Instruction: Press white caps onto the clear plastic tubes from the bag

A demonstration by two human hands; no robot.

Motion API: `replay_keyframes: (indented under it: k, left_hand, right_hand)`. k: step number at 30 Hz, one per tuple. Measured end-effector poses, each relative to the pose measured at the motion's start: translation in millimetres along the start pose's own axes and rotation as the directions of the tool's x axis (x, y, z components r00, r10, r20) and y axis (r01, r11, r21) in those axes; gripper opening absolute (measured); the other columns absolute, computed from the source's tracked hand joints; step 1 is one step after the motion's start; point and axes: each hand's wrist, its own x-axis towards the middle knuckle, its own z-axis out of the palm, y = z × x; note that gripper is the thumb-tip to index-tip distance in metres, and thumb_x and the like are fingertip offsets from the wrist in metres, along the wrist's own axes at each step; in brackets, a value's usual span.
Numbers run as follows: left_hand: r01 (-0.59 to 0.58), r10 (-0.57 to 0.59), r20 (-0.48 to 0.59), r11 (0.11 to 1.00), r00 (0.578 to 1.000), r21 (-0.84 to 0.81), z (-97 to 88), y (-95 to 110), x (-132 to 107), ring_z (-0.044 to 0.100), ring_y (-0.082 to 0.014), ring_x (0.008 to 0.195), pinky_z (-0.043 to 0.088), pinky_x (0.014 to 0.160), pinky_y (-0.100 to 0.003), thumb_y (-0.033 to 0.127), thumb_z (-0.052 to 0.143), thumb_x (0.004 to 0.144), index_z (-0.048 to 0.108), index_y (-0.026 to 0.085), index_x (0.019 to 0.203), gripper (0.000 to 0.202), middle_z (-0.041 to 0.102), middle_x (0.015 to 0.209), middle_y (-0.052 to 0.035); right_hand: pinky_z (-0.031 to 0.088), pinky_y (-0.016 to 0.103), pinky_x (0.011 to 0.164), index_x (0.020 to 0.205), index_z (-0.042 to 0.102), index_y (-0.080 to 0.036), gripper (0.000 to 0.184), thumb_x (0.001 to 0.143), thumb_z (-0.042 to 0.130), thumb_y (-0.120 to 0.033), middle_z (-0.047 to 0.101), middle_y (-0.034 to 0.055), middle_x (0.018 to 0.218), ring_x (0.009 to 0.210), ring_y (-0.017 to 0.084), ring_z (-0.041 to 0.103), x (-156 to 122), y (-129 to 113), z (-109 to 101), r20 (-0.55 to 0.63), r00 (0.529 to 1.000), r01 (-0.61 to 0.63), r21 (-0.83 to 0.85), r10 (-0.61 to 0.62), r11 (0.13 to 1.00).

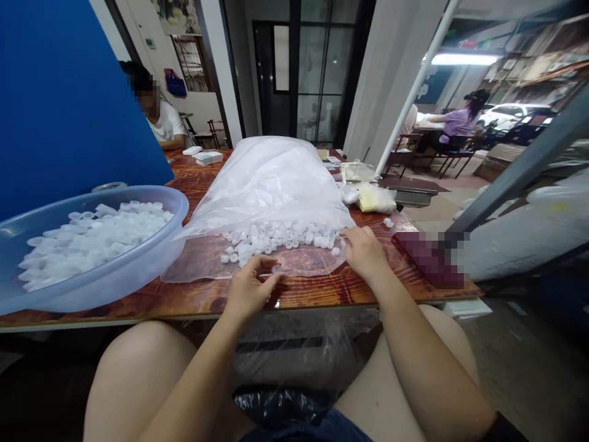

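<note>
A big translucent plastic bag (280, 178) lies on the table with its mouth toward me. Small white plastic caps (294, 234) spill out of the mouth in a loose pile. My left hand (251, 287) is at the near side of the pile, thumb and fingers curved and apart, with nothing visible between them. At the pile's right end is my right hand (367, 253), its index finger stretched toward the bag's edge and the caps; its thumb is mostly hidden. On the left stands a blue plastic basin (115, 288) heaped with similar white pieces.
The glossy wooden table (317, 298) ends just above my knees. A blue panel (78, 92) rises behind the basin. Small plastic packets (375, 198) and a dark red item (426, 261) lie to the right. One person (165, 123) sits beyond the panel; others sit far right.
</note>
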Motion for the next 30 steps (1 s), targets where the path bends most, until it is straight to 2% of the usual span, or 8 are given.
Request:
replay_keyframes:
  k: [3,7,11,17,21,23,26,30]
  left_hand:
    - [-0.073,0.071,0.025,0.993,0.997,0.097,2.9,-3,0,0.073,-0.0231,0.079,0.059,0.068,-0.033,0.037,0.073,0.072,0.066,0.019,0.101,0.035,0.073,0.1,-0.0108]
    - [-0.061,0.054,0.054,0.988,0.997,0.139,4.4,-1,-3,0.073,-0.0222,0.077,0.058,0.07,-0.031,0.036,0.07,0.074,0.069,0.018,0.098,0.03,0.074,0.087,-0.0088]
    - [-0.012,0.011,0.041,1.0,0.999,0.016,6.6,5,-6,0.07,-0.0192,0.069,0.054,0.058,-0.026,0.037,0.074,0.069,0.071,0.017,0.092,0.031,0.073,0.079,-0.0063]
    - [0.132,-0.123,0.057,0.969,0.991,-0.207,3.8,17,-4,0.044,-0.006,0.036,0.037,0.036,-0.021,0.046,0.079,0.062,0.071,0.013,0.102,0.052,0.06,0.055,0.0034]
    - [0.204,-0.188,0.079,0.916,0.979,-0.345,-0.6,19,0,0.051,-0.0068,0.038,0.04,0.037,-0.02,0.049,0.082,0.058,0.065,0.015,0.095,0.053,0.065,0.065,0.0018]
    - [0.235,-0.216,0.093,0.892,0.972,-0.385,-1.8,18,2,0.053,-0.0073,0.039,0.043,0.038,-0.02,0.048,0.084,0.056,0.06,0.016,0.089,0.052,0.068,0.07,0.0002]
    - [0.286,-0.254,0.131,0.866,0.958,-0.411,-2.4,17,4,0.056,-0.0083,0.041,0.045,0.041,-0.019,0.046,0.086,0.054,0.057,0.015,0.084,0.052,0.069,0.067,-0.0008]
    - [0.344,-0.304,0.162,0.847,0.939,-0.405,-2.9,17,4,0.059,-0.011,0.042,0.048,0.042,-0.021,0.045,0.088,0.05,0.057,0.016,0.085,0.055,0.069,0.065,-0.0012]
  right_hand:
    - [0.04,0.042,0.088,0.118,0.066,-0.015,0.04,0.092,0.035,-0.012,0.065,0.015,0.117,0.106,0.032,0.046,11,12,8,0.033,0.999,-0.037,-0.095,0.041,0.995]
    - [0.04,0.041,0.085,0.121,0.065,-0.019,0.04,0.094,0.036,-0.013,0.065,0.0161,0.115,0.108,0.031,0.046,15,11,15,0.09,0.994,-0.039,-0.185,0.057,0.982]
    - [0.04,0.04,0.084,0.119,0.066,-0.021,0.04,0.092,0.038,-0.011,0.061,0.0176,0.113,0.109,0.031,0.048,14,9,18,0.112,0.993,-0.015,-0.219,0.04,0.976]
    - [0.042,0.044,0.087,0.11,0.068,-0.016,0.029,0.091,0.045,-0.016,0.059,0.0181,0.112,0.112,0.033,0.048,12,7,15,0.042,0.999,0.029,-0.15,-0.023,0.988]
    - [0.044,0.038,0.094,0.12,0.06,-0.014,0.03,0.095,0.043,-0.02,0.061,0.0143,0.116,0.11,0.025,0.053,1,-15,15,-0.03,0.989,0.146,-0.018,-0.146,0.989]
    - [0.047,0.034,0.092,0.121,0.058,-0.017,0.03,0.096,0.042,-0.023,0.062,0.0116,0.111,0.104,0.021,0.057,-9,-33,16,-0.099,0.958,0.281,0.14,-0.269,0.95]
    - [0.051,0.034,0.083,0.118,0.058,-0.02,0.026,0.097,0.044,-0.024,0.06,0.009,0.099,0.092,0.02,0.058,-25,-58,20,-0.275,0.864,0.501,0.411,-0.42,0.762]
    - [0.051,0.034,0.08,0.117,0.06,-0.02,0.026,0.096,0.043,-0.021,0.056,0.0082,0.093,0.088,0.019,0.056,-35,-72,21,-0.358,0.812,0.584,0.479,-0.461,0.655]
